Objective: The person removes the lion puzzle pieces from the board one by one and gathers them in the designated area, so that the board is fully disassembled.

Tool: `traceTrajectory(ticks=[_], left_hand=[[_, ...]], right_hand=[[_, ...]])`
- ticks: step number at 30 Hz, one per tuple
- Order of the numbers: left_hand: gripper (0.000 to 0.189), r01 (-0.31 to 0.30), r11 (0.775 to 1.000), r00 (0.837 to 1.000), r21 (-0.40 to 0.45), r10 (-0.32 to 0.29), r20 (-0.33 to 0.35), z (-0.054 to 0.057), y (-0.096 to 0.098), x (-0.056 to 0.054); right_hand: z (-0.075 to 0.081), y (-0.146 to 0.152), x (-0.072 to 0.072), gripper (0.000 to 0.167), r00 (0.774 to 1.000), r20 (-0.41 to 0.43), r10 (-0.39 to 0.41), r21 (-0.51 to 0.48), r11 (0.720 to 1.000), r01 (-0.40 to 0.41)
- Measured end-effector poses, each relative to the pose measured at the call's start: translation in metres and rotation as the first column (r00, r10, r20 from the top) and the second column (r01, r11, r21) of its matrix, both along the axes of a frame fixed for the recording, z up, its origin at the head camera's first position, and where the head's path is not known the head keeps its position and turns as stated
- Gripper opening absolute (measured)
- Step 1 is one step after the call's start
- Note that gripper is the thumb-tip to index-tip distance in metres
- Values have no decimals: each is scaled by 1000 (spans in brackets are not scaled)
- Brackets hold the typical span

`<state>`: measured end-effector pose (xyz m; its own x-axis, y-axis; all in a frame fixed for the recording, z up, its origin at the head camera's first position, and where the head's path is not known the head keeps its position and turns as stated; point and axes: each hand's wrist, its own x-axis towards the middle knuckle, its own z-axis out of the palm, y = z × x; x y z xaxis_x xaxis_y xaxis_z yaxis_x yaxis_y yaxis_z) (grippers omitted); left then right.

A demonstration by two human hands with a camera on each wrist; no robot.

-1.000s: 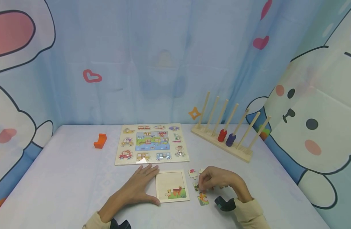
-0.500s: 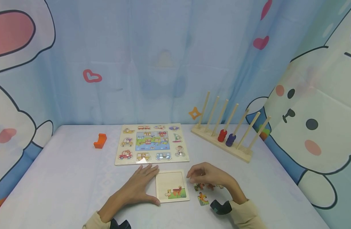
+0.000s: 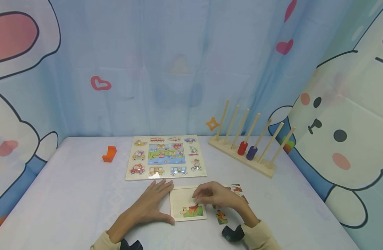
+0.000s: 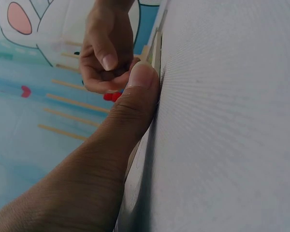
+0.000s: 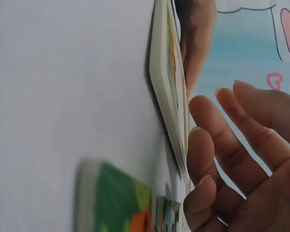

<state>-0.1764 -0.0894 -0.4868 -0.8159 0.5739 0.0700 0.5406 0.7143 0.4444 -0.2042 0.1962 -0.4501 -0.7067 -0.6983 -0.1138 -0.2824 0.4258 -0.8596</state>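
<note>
My left hand [image 3: 153, 205] lies flat on the table with fingers straight, its thumb along the near-left corner of a small wooden puzzle board [image 3: 182, 195]. A cow-and-grass piece [image 3: 193, 210] sits in the board's near-right corner. Over the board's right side hovers my right hand [image 3: 217, 195], thumb and index tips close together, the other fingers loosely curled. In the right wrist view the fingers [image 5: 217, 130] stand beside the board's edge; I cannot tell whether a piece is between the tips. Loose jigsaw pieces lie right of the board, including an orange-and-green piece [image 3: 221, 217].
Behind the board lies a larger vehicle puzzle [image 3: 166, 171]. A wooden peg stand [image 3: 238, 156] with red beads [image 3: 242, 148] and blue beads [image 3: 251, 152] stands at the back right. An orange block [image 3: 109, 154] is at the left. A patterned curtain [image 3: 147, 69] hangs behind the table.
My right hand has moved left from over the loose pieces to above the board's right side, uncovering pieces at the far right. My left hand and the board have stayed put.
</note>
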Motion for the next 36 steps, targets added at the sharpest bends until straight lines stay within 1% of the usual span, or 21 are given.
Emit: traceTrajectory(ticks=[4,12,17,22,24,31,36], left_hand=[[115,1,1000,1000,-1,-1,0,0,0,0],[116,-2,1000,1000,1,2,7,-1,1,-1],[116,-3,1000,1000,-2,3,11,0,1,-1],[116,-4,1000,1000,-2,4,15,0,1,0],[116,-4,1000,1000,-2,4,17,0,1,0],[116,-2,1000,1000,3,2,17,0,0,0],[116,-1,1000,1000,6,1,16,-1,0,0]], right_hand=[[-1,-4,2,14,1000,-9,20,19,1000,-20],[2,-11,7,13,997,-73,34,102,994,-26],[1,-16,9,13,994,-96,53,124,991,-41],[-1,-20,12,14,992,-102,78,135,989,-64],[-1,-21,13,15,993,-95,75,143,988,-61],[-1,-26,17,19,989,-121,88,173,983,-66],[0,-27,18,20,990,-117,79,179,982,-58]])
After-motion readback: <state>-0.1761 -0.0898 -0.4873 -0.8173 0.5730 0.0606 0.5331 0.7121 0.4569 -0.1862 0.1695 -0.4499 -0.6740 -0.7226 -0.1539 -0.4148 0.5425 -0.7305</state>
